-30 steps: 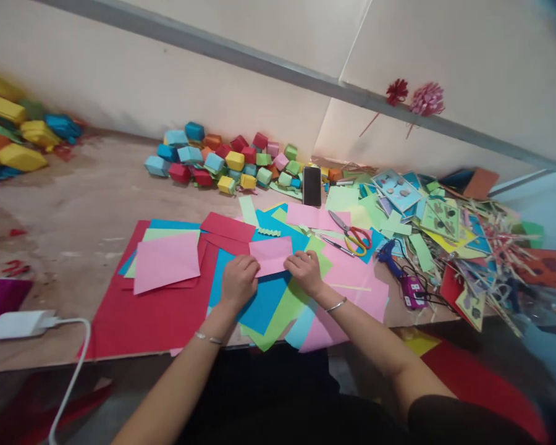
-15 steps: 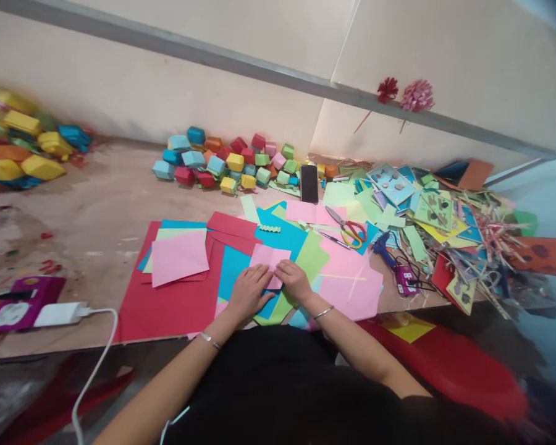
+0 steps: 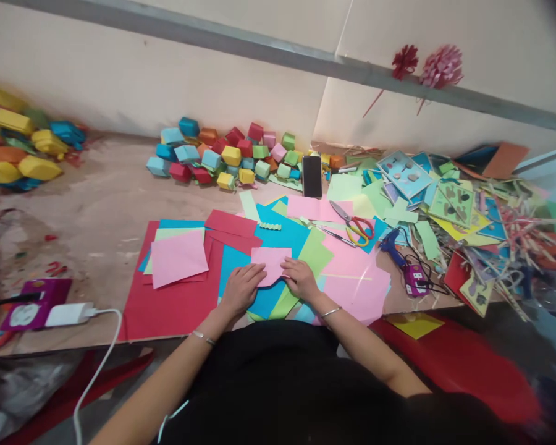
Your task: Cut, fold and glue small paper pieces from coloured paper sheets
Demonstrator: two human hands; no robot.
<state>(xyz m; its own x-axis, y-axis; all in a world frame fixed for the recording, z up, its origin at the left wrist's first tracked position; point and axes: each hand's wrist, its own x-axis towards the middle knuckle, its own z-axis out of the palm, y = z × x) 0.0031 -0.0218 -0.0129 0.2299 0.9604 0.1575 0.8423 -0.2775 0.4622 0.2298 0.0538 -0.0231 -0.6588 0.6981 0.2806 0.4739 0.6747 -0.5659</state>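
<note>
A small piece of pink paper (image 3: 270,262) lies in front of me over blue and green sheets, its lower edge slightly raised. My left hand (image 3: 243,285) grips its left edge, the thumb hidden beneath. At the opposite edge my right hand (image 3: 301,278) holds the paper between bent fingers and thumb. Just beyond the paper is a short pleated strip of light green paper (image 3: 270,227). Scissors (image 3: 358,227) with red and yellow handles lie to the right, beside a pen (image 3: 337,236). Left of my hands, a pink sheet (image 3: 178,258) tops a stack on large red paper (image 3: 167,315).
Small coloured paper boxes (image 3: 231,156) line the wall, near a black phone (image 3: 312,176). A blue glue gun (image 3: 391,246) and purple power strip (image 3: 416,281) lie right, beside heaped cards and scraps. A white charger (image 3: 67,314) with cable crosses the front edge at left.
My hands have moved apart to the two sides of the pink paper, showing more of its middle. The view has shifted slightly.
</note>
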